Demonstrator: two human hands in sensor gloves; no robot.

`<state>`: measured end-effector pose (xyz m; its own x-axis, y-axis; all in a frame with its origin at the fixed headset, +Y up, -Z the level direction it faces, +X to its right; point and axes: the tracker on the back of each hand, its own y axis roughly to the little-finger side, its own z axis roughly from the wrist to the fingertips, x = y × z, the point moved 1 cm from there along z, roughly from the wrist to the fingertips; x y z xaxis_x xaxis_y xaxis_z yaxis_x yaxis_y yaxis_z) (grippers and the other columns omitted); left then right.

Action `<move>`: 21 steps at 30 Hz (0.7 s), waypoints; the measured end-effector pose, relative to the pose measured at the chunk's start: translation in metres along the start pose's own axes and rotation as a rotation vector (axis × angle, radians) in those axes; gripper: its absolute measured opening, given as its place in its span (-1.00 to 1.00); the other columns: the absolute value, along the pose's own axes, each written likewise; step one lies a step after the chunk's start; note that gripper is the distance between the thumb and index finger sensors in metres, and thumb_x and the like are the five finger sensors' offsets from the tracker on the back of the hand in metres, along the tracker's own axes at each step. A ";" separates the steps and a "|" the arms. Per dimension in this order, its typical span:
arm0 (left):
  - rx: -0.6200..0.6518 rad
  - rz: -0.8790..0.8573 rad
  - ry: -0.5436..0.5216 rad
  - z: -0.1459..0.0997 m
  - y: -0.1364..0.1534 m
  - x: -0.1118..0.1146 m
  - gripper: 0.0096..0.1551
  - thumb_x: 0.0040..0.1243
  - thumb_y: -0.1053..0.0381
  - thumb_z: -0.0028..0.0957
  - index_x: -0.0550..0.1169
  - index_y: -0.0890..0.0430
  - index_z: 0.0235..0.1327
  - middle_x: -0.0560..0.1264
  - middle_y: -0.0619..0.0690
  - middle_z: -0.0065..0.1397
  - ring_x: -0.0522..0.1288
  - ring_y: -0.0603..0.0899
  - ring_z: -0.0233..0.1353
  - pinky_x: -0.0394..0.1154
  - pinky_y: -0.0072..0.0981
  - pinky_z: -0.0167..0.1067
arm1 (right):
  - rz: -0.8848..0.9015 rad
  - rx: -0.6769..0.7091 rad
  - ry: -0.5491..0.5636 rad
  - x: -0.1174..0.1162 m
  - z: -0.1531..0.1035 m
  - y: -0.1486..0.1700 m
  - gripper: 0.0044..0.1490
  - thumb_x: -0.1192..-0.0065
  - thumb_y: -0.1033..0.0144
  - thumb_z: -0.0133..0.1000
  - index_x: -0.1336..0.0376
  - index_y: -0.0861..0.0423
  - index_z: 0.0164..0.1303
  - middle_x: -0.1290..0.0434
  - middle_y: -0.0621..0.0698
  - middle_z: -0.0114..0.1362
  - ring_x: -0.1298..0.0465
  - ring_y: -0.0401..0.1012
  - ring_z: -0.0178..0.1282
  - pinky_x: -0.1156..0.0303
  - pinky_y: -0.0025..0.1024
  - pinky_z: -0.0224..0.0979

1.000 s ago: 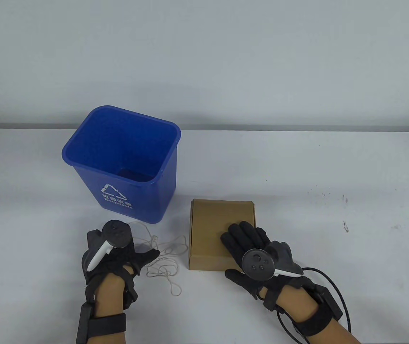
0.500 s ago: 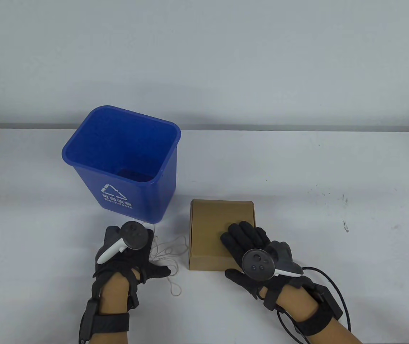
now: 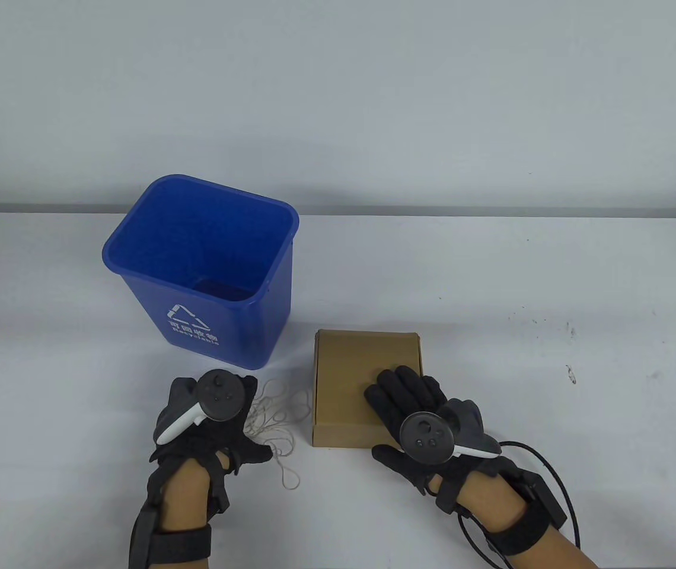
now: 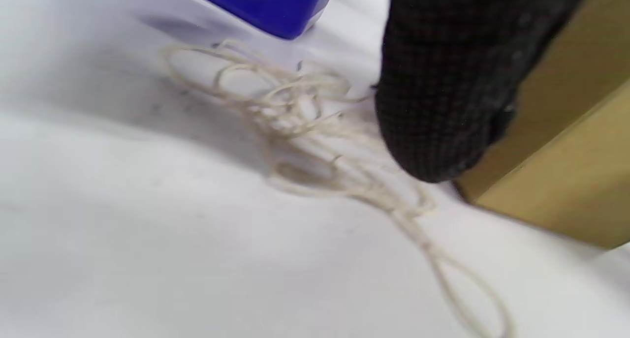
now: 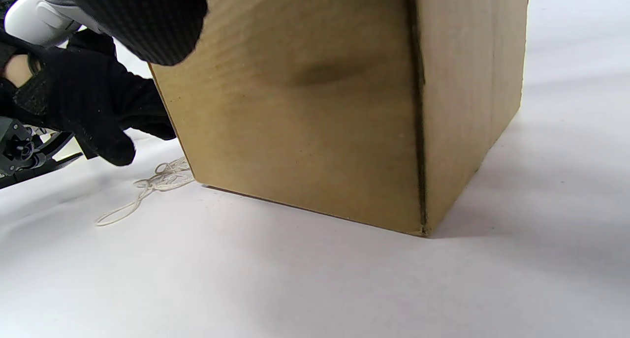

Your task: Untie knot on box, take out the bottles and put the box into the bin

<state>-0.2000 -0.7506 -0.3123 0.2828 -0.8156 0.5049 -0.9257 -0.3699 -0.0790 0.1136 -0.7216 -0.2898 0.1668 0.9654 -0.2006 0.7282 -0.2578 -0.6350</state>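
Now my right hand (image 3: 400, 394) lies flat on the lid of the cardboard box (image 3: 350, 367), fingers straight and spread, palm down; nothing is grasped, the grip is slack. Box is shut, sitting square on the white table (image 3: 492, 284), near the front edge and right of centre. From the right wrist view the box's (image 5: 315, 111) side walls meet the table with no gap, and one gloved fingertip (image 5: 147, 18) hangs over its upper corner.

My left hand (image 3: 207, 421) rests on the table just left of the box, palm down, thumb stuck out to the right. Its fingers lie under the tracker (image 3: 210, 400), so I cannot tell whether that grip is clenched on anything or loose. String (image 3: 276, 415) lies in a loose tangle on the table between the left hand and the box, off the box altogether; one long loop trails toward the front edge. Left wrist view: the string (image 4: 305, 131) is a blurred heap of pale coils, a gloved fingertip (image 4: 443, 92) above its right side, box corner close behind that.

Blue bin (image 3: 201, 267) stands upright behind the left hand, mouth open, white recycling mark on its near wall. It stands near the box's back left corner, not touching it.
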 end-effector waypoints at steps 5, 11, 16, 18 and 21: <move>-0.040 0.027 0.136 0.018 -0.002 0.015 0.57 0.54 -0.36 -0.29 -0.21 0.13 0.61 -0.33 0.22 0.65 -0.35 0.53 0.64 -0.27 0.59 0.46 | -0.001 0.000 0.000 0.000 0.000 0.000 0.11 -0.04 -0.11 0.11 0.42 0.08 0.57 0.51 0.10 0.63 0.48 0.22 0.59 0.48 0.35 0.41; -0.059 0.121 0.048 0.021 -0.011 0.013 0.39 0.57 -0.28 -0.24 -0.02 0.07 0.64 -0.23 0.15 0.67 -0.22 0.48 0.65 -0.16 0.55 0.48 | -0.003 -0.002 0.002 0.000 0.000 0.000 0.10 -0.04 -0.11 0.11 0.42 0.08 0.57 0.51 0.09 0.63 0.47 0.22 0.59 0.48 0.35 0.41; -0.038 0.131 -0.059 0.018 -0.019 0.009 0.03 0.60 -0.16 -0.19 0.30 0.00 0.52 0.09 0.05 0.63 0.06 0.41 0.63 0.07 0.46 0.48 | -0.006 -0.002 0.005 0.000 0.000 0.000 0.10 -0.04 -0.11 0.11 0.42 0.08 0.57 0.51 0.09 0.63 0.47 0.22 0.59 0.48 0.36 0.41; -0.041 0.135 -0.078 0.016 -0.022 0.008 -0.07 0.60 -0.11 -0.17 0.37 -0.01 0.46 0.17 0.02 0.59 0.11 0.39 0.62 0.12 0.43 0.47 | -0.007 -0.002 0.006 0.000 0.000 0.000 0.10 -0.04 -0.11 0.11 0.42 0.08 0.57 0.51 0.09 0.63 0.47 0.22 0.59 0.48 0.36 0.41; -0.045 0.149 -0.142 0.014 -0.028 0.007 -0.20 0.62 -0.05 -0.16 0.49 0.02 0.37 0.33 0.00 0.51 0.23 0.36 0.59 0.21 0.40 0.45 | -0.011 -0.002 0.010 0.000 -0.001 -0.001 0.10 -0.04 -0.10 0.11 0.41 0.08 0.57 0.50 0.10 0.63 0.47 0.22 0.59 0.48 0.36 0.41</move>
<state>-0.1690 -0.7525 -0.3182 0.1713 -0.9157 0.3636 -0.9694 -0.2226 -0.1039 0.1133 -0.7217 -0.2887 0.1652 0.9685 -0.1864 0.7311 -0.2471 -0.6360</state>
